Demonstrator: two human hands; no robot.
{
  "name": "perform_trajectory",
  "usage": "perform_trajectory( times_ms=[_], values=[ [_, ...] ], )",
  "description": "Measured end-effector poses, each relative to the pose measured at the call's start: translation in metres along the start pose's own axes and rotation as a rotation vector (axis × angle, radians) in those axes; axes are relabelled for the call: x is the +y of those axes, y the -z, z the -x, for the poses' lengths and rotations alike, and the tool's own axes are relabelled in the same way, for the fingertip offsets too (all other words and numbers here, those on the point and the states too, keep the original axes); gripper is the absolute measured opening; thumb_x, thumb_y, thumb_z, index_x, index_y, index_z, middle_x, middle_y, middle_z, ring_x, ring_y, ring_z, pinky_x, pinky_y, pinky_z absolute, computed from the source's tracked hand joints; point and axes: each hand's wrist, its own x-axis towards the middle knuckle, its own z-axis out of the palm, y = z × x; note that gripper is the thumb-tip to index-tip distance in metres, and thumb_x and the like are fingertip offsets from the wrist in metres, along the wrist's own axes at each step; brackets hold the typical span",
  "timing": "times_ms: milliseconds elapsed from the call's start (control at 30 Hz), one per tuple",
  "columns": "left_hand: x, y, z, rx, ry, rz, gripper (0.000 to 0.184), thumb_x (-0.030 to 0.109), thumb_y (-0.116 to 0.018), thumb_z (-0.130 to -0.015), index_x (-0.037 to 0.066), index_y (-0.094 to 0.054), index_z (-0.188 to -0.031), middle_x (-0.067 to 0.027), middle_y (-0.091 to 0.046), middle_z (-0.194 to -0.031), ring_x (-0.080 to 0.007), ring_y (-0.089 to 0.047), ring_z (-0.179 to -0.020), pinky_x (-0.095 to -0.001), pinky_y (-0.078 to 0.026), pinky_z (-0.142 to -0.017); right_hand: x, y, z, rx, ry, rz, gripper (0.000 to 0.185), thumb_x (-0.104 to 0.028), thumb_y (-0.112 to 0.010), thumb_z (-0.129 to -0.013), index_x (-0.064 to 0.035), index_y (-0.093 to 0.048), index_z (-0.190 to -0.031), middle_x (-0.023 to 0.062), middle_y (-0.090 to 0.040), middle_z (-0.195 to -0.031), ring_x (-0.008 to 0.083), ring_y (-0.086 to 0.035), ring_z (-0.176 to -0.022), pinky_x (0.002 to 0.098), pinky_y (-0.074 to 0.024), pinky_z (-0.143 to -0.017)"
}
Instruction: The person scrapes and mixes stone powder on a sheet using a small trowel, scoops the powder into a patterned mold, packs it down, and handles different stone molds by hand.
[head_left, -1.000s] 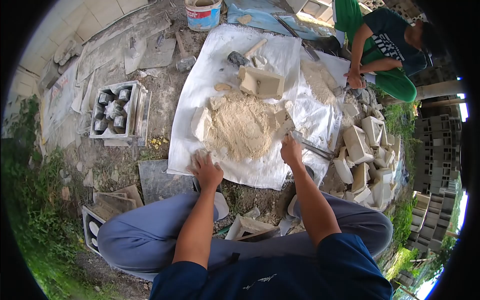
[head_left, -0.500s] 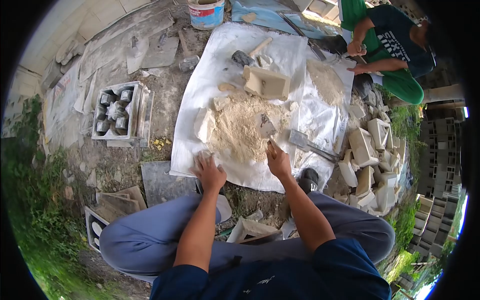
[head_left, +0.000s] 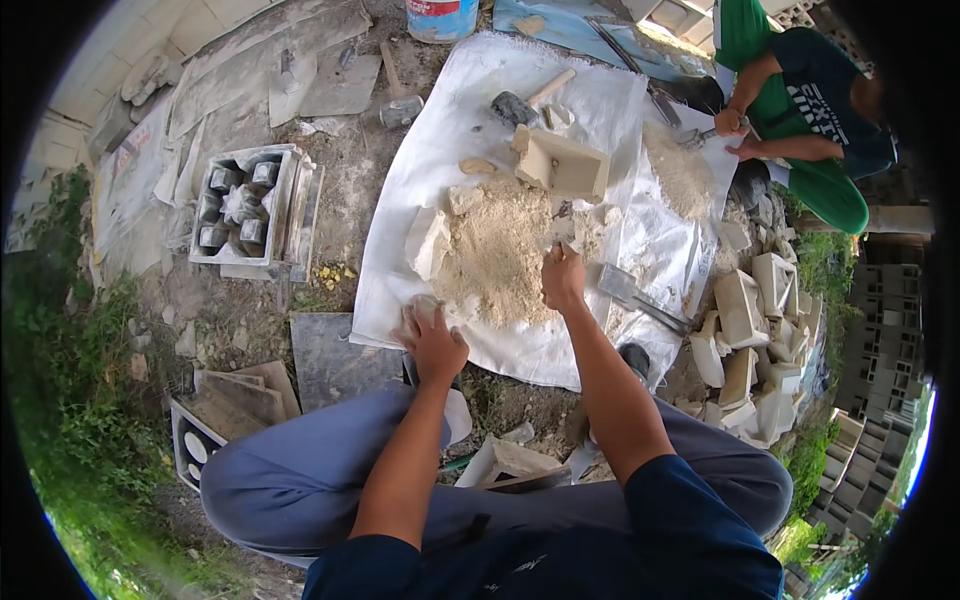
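My right hand (head_left: 563,278) is closed around the handle of a small trowel (head_left: 565,230). Its blade, blurred and dusty, is at the right side of a heap of pale sandy powder (head_left: 495,260). My left hand (head_left: 437,342) rests with fingers spread on the near left part of a white woven sheet (head_left: 385,305), just below the heap. A pale broken chunk (head_left: 428,243) stands at the heap's left edge. Beyond the heap sits a hollow cream-coloured block (head_left: 562,165). To the right of my right hand lies a flat metal tool (head_left: 640,297).
A hammer (head_left: 513,108) lies at the sheet's far side. On the left stands a metal mould (head_left: 243,212). Broken blocks (head_left: 745,320) are piled on the right. A co-worker (head_left: 800,110) sits at the far right holding a tool. A bucket (head_left: 441,20) stands at the back.
My right hand has moved forward with the trowel, whose blade now shows less clearly. My left hand stays on the sheet. The whole view has shifted slightly.
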Motion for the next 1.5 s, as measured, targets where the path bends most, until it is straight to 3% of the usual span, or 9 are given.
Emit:
perform_trajectory(
  times_ms=[167,267,367,467,700,800,933,1333,1500],
  values=[
    [0.005,0.003,-0.001,-0.012,0.008,0.047,0.059,0.026,-0.062,-0.091,0.013,-0.048,-0.147,-0.0207,-0.017,-0.167,-0.0435,-0.009,-0.156,-0.0755,-0.002,-0.117,-0.018,0.043,0.024,-0.169,-0.089,0.132,0.046,-0.017,-0.060,-0.097,-0.0033,-0.055,-0.140,0.0301,-0.070,-0.093,0.0432,-0.071,-0.076,0.0457,-0.0556,-0.065],
    [0.005,0.005,-0.002,-0.044,0.014,0.044,0.061,0.026,-0.059,-0.091,0.013,-0.047,-0.149,-0.0214,-0.013,-0.168,-0.0436,-0.007,-0.156,-0.0753,0.000,-0.117,0.037,0.048,0.013,-0.223,0.204,0.229,0.049,-0.020,-0.061,-0.097,-0.0044,-0.053,-0.143,0.0311,-0.070,-0.100,0.0462,-0.069,-0.083,0.0481,-0.0558,-0.073],
    [0.005,0.006,-0.001,-0.032,0.002,0.030,0.061,0.026,-0.059,-0.091,0.013,-0.047,-0.149,-0.0213,-0.013,-0.168,-0.0435,-0.007,-0.156,-0.0755,0.000,-0.117,0.048,0.064,0.019,-0.279,0.436,0.357,0.050,-0.021,-0.062,-0.096,-0.0120,-0.054,-0.145,0.0287,-0.071,-0.104,0.0458,-0.069,-0.090,0.0475,-0.0571,-0.078],
    [0.007,0.010,0.000,-0.037,0.007,0.019,0.061,0.026,-0.058,-0.091,0.014,-0.047,-0.150,-0.0218,-0.014,-0.168,-0.0436,-0.007,-0.156,-0.0757,0.001,-0.117,0.042,0.082,0.017,-0.261,0.542,0.633,0.063,-0.019,-0.065,-0.092,-0.0324,-0.047,-0.151,0.0223,-0.070,-0.112,0.0443,-0.069,-0.093,0.0505,-0.0572,-0.082],
    [0.006,0.005,0.000,0.008,-0.002,-0.010,0.061,0.027,-0.062,-0.091,0.016,-0.047,-0.149,-0.0224,-0.019,-0.165,-0.0441,-0.010,-0.156,-0.0773,-0.002,-0.116,-0.001,0.032,-0.023,-0.110,0.616,0.442,0.068,-0.015,-0.064,-0.093,-0.0266,-0.040,-0.155,0.0165,-0.066,-0.118,0.0408,-0.069,-0.096,0.0491,-0.0577,-0.083],
    [0.006,0.007,0.000,-0.028,0.009,0.029,0.059,0.027,-0.058,-0.092,0.013,-0.049,-0.149,-0.0242,-0.016,-0.166,-0.0454,-0.008,-0.156,-0.0758,0.001,-0.117,-0.019,0.017,-0.041,-0.177,0.474,0.823,0.083,-0.007,-0.059,-0.091,-0.0284,-0.023,-0.162,0.0203,-0.062,-0.124,0.0383,-0.072,-0.089,0.0491,-0.0603,-0.074],
    [0.005,0.003,0.000,0.004,-0.003,0.000,0.059,0.028,-0.061,-0.092,0.015,-0.049,-0.148,-0.0240,-0.018,-0.165,-0.0448,-0.009,-0.155,-0.0773,-0.004,-0.116,-0.016,0.005,-0.042,-0.115,0.452,0.864,0.087,-0.003,-0.058,-0.090,-0.0322,-0.020,-0.163,0.0199,-0.061,-0.125,0.0437,-0.070,-0.088,0.0527,-0.0577,-0.074],
    [0.011,0.016,-0.002,-0.058,0.015,0.025,0.059,0.026,-0.058,-0.093,0.014,-0.047,-0.149,-0.0233,-0.015,-0.166,-0.0442,-0.006,-0.156,-0.0760,0.002,-0.116,0.020,-0.004,-0.063,-0.189,0.618,0.536,0.075,-0.015,-0.062,-0.093,-0.0306,-0.030,-0.159,0.0260,-0.064,-0.123,0.0463,-0.068,-0.100,0.0535,-0.0571,-0.090],
    [0.009,0.009,-0.001,-0.027,0.006,0.009,0.060,0.027,-0.058,-0.092,0.014,-0.047,-0.149,-0.0223,-0.015,-0.167,-0.0437,-0.007,-0.156,-0.0757,0.002,-0.117,0.028,0.019,-0.047,-0.283,0.589,0.509,0.075,-0.015,-0.065,-0.090,-0.0281,-0.035,-0.157,0.0219,-0.065,-0.128,0.0444,-0.068,-0.104,0.0509,-0.0574,-0.091]
  ],
)
